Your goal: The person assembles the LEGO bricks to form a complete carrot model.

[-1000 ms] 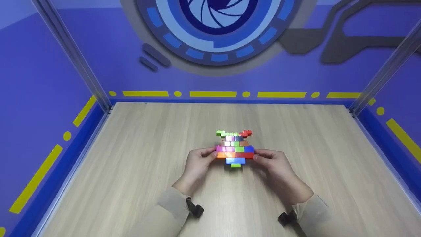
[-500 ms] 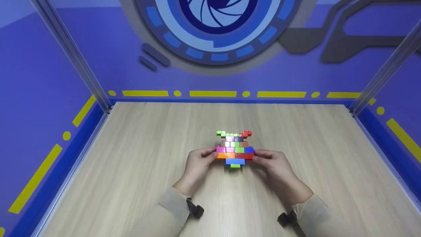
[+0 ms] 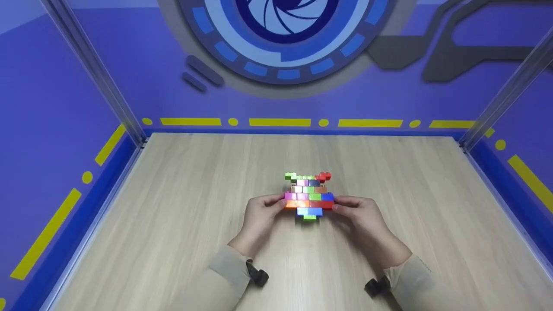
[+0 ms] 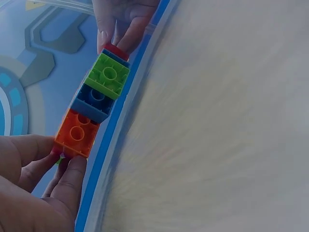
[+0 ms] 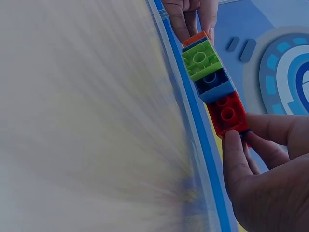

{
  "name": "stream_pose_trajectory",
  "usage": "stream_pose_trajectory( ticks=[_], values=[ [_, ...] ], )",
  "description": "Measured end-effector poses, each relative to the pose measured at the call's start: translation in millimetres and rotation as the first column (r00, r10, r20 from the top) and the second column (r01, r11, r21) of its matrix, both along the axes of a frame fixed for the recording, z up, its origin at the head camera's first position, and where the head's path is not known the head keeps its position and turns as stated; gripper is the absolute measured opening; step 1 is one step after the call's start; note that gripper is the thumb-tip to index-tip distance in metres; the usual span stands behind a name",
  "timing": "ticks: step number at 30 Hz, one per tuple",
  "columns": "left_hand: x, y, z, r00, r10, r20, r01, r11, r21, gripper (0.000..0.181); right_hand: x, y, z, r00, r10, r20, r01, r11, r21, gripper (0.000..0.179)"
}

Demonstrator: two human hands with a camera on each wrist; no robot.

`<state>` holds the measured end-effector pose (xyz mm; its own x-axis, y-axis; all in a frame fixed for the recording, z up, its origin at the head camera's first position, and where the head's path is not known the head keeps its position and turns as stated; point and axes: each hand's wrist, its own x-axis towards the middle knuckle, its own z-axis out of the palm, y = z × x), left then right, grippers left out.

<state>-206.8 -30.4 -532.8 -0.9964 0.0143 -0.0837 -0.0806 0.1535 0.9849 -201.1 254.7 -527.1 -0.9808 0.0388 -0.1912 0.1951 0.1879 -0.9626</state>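
A figure built of colourful toy building bricks [image 3: 309, 196] is held up between both hands over the table. It has a light green brick at the bottom, a blue one above, then a wide orange and red row, with green and red horns on top. My left hand [image 3: 260, 218] pinches the orange end between thumb and fingers. At the red end, my right hand [image 3: 367, 222] grips in the same way. The hollow underside of the green brick [image 4: 107, 75] shows in the left wrist view; in the right wrist view the red brick [image 5: 228, 113] sits at the right fingertips.
The wooden table [image 3: 194, 181] spreads beneath the hands. Blue printed walls [image 3: 129, 77] with yellow dashes enclose its back and sides, with metal posts [image 3: 97, 73] at the corners. Black wrist-worn devices [image 3: 258, 274] sit at both cuffs.
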Motion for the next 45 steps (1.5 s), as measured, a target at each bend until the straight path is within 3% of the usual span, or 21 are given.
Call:
stream_pose_trajectory(
  ticks=[8, 19, 31, 38, 45],
  values=[
    [0.2, 0.0, -0.9, 1.0, -0.021, 0.002, 0.021, 1.0, 0.013, 0.025, 1.7, 2.0, 1.8, 0.999, 0.016, 0.05, -0.018, 0.999, 0.027, 0.04],
    [-0.6, 0.9, -1.5, 0.998, -0.063, -0.023, 0.063, 0.998, -0.019, 0.033, 0.3, 2.8, 0.4, 0.998, 0.022, 0.051, -0.023, 0.999, 0.027, 0.04],
    [-1.3, 0.4, -3.9, 0.998, -0.067, -0.015, 0.066, 0.995, -0.07, 0.032, -0.8, 2.7, -1.2, 0.998, 0.049, 0.032, -0.051, 0.996, 0.075, 0.039],
    [-1.6, 0.4, -4.2, 0.998, -0.066, 0.01, 0.067, 0.994, -0.086, 0.028, -0.4, 1.2, -2.4, 0.996, 0.032, 0.085, -0.037, 0.998, 0.053, 0.038],
    [-2.0, 0.0, -4.9, 0.997, -0.069, 0.023, 0.071, 0.991, -0.112, 0.024, -0.9, 1.1, -3.2, 0.996, 0.038, 0.075, -0.044, 0.996, 0.078, 0.035]
  ],
)
